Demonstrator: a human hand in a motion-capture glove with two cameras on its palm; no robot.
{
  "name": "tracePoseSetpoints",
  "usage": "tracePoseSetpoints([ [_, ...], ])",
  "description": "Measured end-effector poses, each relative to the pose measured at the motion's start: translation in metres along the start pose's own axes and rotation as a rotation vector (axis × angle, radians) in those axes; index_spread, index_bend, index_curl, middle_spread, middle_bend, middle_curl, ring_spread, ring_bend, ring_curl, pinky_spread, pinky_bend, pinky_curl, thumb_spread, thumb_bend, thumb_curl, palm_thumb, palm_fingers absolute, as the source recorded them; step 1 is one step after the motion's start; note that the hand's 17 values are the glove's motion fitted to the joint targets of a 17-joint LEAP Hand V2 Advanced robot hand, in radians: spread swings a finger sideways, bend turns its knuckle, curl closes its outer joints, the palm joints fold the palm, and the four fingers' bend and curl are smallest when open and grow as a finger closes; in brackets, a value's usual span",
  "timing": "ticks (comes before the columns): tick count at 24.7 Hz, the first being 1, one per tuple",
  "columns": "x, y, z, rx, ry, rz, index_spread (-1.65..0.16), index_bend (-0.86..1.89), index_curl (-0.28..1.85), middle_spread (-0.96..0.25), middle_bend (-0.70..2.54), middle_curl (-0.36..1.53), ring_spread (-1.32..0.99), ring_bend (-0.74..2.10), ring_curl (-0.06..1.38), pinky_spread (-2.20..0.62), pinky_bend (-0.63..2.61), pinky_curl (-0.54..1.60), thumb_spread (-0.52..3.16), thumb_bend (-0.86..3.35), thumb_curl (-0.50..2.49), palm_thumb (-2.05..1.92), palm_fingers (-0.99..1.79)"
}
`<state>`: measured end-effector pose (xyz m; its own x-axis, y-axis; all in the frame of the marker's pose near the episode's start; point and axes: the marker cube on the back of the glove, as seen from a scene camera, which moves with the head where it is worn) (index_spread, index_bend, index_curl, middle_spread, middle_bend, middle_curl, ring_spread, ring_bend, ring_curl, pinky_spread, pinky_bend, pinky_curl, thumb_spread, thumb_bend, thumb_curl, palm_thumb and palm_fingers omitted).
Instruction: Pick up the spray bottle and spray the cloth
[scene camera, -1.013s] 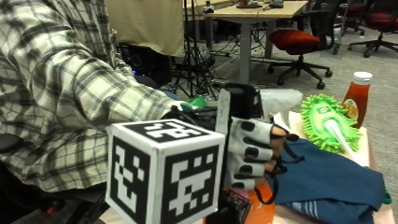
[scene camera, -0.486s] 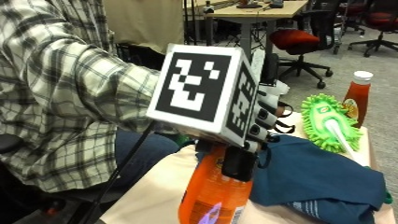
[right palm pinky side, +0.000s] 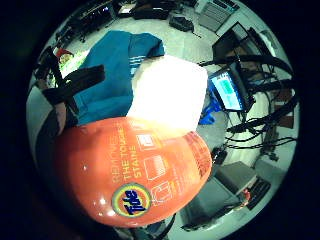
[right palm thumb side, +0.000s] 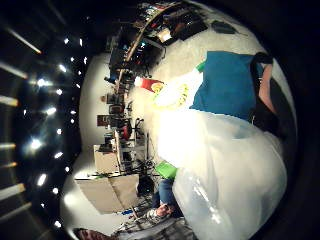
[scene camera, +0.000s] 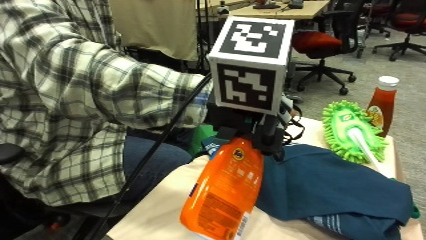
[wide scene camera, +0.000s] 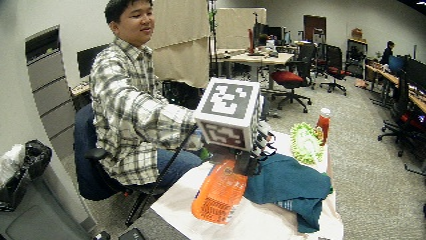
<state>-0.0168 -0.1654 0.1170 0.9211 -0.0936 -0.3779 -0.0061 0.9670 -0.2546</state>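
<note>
The orange spray bottle (scene camera: 221, 196) hangs tilted over the near part of the white table (scene camera: 156, 207), neck up and base low. My gloved right hand (scene camera: 261, 134) grips it at the neck, mostly hidden from the outside view. The teal cloth (scene camera: 336, 192) lies crumpled on the table just beyond the bottle. The wide outside view shows the same: the hand (wide scene camera: 255, 152) holds the bottle (wide scene camera: 217, 194) beside the cloth (wide scene camera: 290, 183). The bottle's orange body (right palm pinky side: 131, 175) fills the little finger side palm view, with the cloth (right palm pinky side: 112, 75) past it. The cloth (right palm thumb side: 227, 82) also shows beyond the bottle (right palm thumb side: 227, 170).
A green fluffy duster (scene camera: 353, 129) lies on the table's far end, with a ketchup bottle (scene camera: 381, 103) standing behind it. The person sits at the table's left side. Office chairs and desks stand further back.
My hand has risen from low over the table, bringing the orange bottle up with it. The bottle's body now hangs in full view beside the cloth.
</note>
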Motion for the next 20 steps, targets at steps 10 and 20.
tracePoseSetpoints([
  [10,-0.026,0.007,0.039,-0.132,0.378,-0.062,-0.31,0.37,0.64,-0.20,0.59,0.54,-0.28,0.57,0.50,-0.18,0.31,0.44,-0.07,-0.03,0.75,1.08,1.30],
  [20,-0.033,0.011,0.059,-0.188,0.539,-0.060,-0.32,0.37,0.65,-0.19,0.60,0.54,-0.27,0.58,0.50,-0.19,0.31,0.44,-0.08,-0.03,0.76,1.08,1.31],
])
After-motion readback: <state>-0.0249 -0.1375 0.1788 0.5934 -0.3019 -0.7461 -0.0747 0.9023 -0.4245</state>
